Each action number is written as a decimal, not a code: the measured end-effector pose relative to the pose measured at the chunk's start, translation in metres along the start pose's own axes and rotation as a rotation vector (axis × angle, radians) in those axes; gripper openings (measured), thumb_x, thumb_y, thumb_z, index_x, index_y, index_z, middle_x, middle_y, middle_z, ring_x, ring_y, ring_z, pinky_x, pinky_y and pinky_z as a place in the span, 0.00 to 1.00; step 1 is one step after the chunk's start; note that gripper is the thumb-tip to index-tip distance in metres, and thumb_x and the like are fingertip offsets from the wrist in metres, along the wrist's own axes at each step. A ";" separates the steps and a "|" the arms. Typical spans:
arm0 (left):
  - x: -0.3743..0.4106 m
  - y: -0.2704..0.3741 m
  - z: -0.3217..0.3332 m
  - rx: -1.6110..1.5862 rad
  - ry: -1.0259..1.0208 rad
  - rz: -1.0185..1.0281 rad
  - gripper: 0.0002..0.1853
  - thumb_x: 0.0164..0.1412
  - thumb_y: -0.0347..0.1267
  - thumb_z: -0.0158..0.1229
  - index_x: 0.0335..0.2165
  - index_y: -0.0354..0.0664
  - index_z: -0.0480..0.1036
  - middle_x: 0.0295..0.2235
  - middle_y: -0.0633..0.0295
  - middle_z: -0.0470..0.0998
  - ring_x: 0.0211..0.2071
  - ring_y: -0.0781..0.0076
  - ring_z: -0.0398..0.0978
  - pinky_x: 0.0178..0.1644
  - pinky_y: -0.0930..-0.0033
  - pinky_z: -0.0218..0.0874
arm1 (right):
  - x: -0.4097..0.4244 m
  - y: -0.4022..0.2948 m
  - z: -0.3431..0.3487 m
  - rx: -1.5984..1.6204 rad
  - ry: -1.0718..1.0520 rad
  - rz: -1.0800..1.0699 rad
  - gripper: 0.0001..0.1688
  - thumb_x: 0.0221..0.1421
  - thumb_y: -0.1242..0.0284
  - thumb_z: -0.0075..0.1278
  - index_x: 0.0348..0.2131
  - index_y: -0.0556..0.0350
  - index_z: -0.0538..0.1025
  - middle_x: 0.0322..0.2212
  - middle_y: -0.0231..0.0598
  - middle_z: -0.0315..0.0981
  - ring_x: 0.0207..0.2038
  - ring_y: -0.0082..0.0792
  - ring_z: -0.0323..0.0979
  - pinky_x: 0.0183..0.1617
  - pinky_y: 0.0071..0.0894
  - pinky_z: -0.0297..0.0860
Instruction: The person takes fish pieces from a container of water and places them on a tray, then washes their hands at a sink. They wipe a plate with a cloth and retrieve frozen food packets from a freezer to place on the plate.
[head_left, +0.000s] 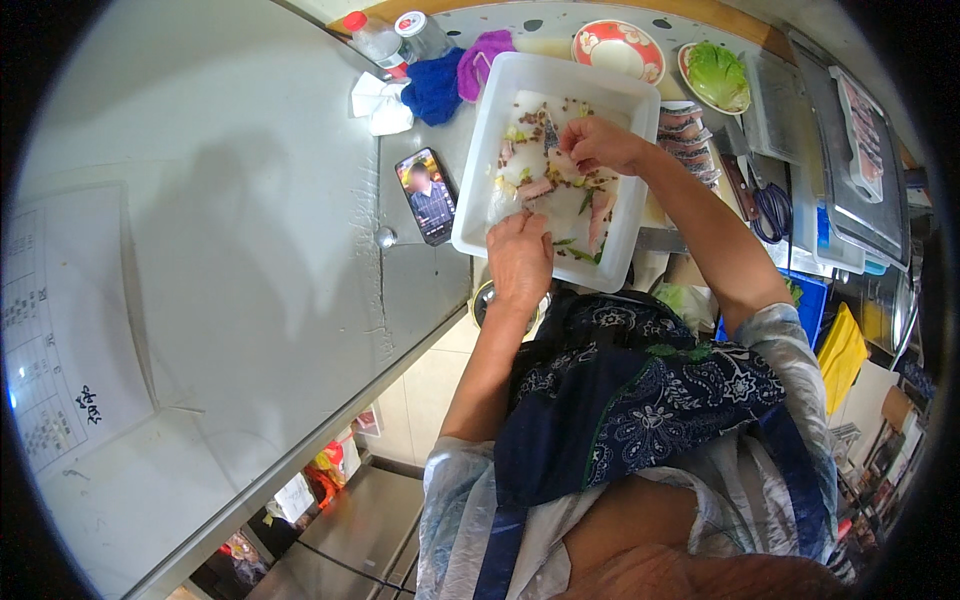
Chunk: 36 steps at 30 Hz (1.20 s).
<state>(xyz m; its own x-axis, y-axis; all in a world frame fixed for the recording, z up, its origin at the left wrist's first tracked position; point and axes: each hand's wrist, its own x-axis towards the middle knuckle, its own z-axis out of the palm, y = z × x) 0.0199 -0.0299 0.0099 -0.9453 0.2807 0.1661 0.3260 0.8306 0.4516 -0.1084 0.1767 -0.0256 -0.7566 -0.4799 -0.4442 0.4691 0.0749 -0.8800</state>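
A white plastic tub (469, 202) stands before me, with pieces of fish, brown peppercorn-like spices and bits of green and pale yellow seasoning in it. My right hand (604, 146) is over the tub's far half. Its curled fingers pinch a pale piece of fish (559, 160) beside dark fish skin (551, 135). Above the near left part of the tub, my left hand (519, 255) has its fingers bent down, and their tips are partly hidden. Just beyond them lies a pinkish piece of fish (535, 189). A longer fish slice (600, 217) rests along the right side.
Left of the tub lie a lit phone (426, 196), white tissue (381, 103) and blue (433, 86) and purple cloths (484, 64). Fish slices on a tray (684, 142), a knife (739, 184), scissors (769, 199) and a lettuce plate (716, 75) are to the right. A patterned bowl (619, 52) sits behind.
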 end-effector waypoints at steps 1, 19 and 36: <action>0.001 0.000 0.001 -0.034 0.050 0.001 0.13 0.44 0.25 0.53 0.34 0.40 0.71 0.35 0.53 0.72 0.38 0.55 0.68 0.41 0.59 0.60 | -0.004 -0.003 0.003 0.033 -0.005 -0.020 0.09 0.41 0.81 0.46 0.29 0.61 0.69 0.24 0.34 0.66 0.25 0.25 0.65 0.27 0.22 0.66; 0.045 0.004 0.013 -1.776 0.037 -0.812 0.08 0.58 0.24 0.41 0.33 0.36 0.68 0.29 0.58 0.74 0.27 0.70 0.72 0.31 0.72 0.66 | -0.075 -0.024 0.088 -0.905 0.255 -0.594 0.18 0.42 0.83 0.46 0.38 0.59 0.67 0.30 0.46 0.71 0.36 0.45 0.69 0.40 0.38 0.66; 0.037 0.003 0.003 -1.538 -0.095 -0.706 0.05 0.57 0.22 0.44 0.33 0.37 0.65 0.31 0.56 0.73 0.28 0.65 0.74 0.30 0.68 0.68 | -0.035 -0.016 0.070 -0.269 0.058 -0.239 0.08 0.42 0.78 0.50 0.28 0.60 0.69 0.24 0.28 0.65 0.26 0.16 0.61 0.28 0.18 0.60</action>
<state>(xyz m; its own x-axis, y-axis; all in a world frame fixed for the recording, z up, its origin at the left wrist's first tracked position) -0.0143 -0.0151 0.0148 -0.8791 0.1604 -0.4488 -0.4742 -0.3879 0.7903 -0.0572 0.1316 0.0155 -0.8586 -0.4618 -0.2225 0.1450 0.1975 -0.9695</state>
